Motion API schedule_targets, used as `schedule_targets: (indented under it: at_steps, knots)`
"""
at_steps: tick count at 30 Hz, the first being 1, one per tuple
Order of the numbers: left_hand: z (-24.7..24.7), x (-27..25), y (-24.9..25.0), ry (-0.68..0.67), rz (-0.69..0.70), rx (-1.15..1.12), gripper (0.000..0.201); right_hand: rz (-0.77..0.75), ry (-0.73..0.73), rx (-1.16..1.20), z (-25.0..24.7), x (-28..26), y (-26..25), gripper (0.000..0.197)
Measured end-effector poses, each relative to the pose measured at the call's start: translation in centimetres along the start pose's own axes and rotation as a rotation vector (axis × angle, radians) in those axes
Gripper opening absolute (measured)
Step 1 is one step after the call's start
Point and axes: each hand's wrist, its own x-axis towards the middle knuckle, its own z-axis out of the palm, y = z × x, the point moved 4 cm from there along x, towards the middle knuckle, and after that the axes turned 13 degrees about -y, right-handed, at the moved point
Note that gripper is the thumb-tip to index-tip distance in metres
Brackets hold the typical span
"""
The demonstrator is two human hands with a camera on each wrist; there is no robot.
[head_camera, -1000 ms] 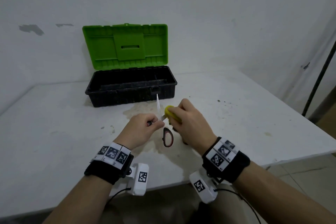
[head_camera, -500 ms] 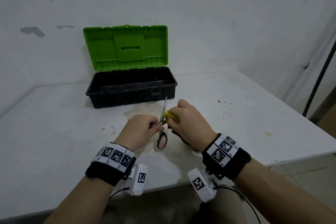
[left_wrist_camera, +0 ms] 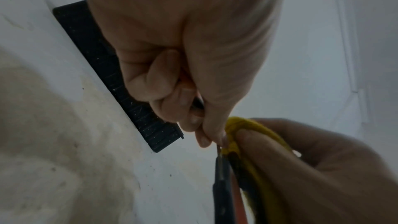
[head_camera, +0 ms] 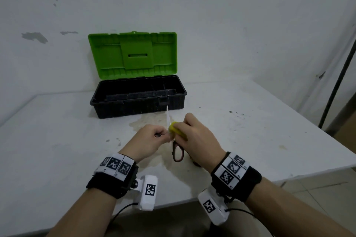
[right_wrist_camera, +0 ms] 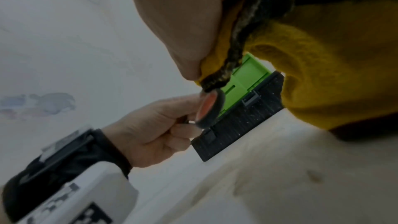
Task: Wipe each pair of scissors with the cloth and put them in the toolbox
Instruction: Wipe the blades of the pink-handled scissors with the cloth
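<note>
The person holds a pair of scissors with black-and-red looped handles and a pale metal blade (head_camera: 174, 141) above the stained white table (head_camera: 57, 140), in front of the open toolbox. The left hand (head_camera: 146, 141) curls round one handle, fingers pinched tight against the thumb; the other handle loop hangs down free between the two wrists. The blade points up and away, its tip showing against the black front wall of the toolbox – a black plastic tray with a bright green lid (head_camera: 134, 90) standing upright behind it. The right hand (head_camera: 194, 136) clamps a folded yellow cloth with a darkened, grimy edge (head_camera: 176, 131) against the scissors near the pivot, just beside the left fingers – the two hands nearly touch. From the left wrist view the dark blade runs down beside the cloth's folds.
</note>
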Motion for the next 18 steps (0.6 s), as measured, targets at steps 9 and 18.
schedule_targets:
  at_steps: [9,18]
  knots:
    - [-0.3,-0.7,-0.8,0.047,-0.05,0.031,0.032,0.264,0.112,0.049,-2.3,0.6,6.1,0.013]
    - [-0.3,-0.5,-1.2,0.159,-0.039,-0.24,0.017,0.203,0.223,0.124,-3.7,0.4,4.8,0.014]
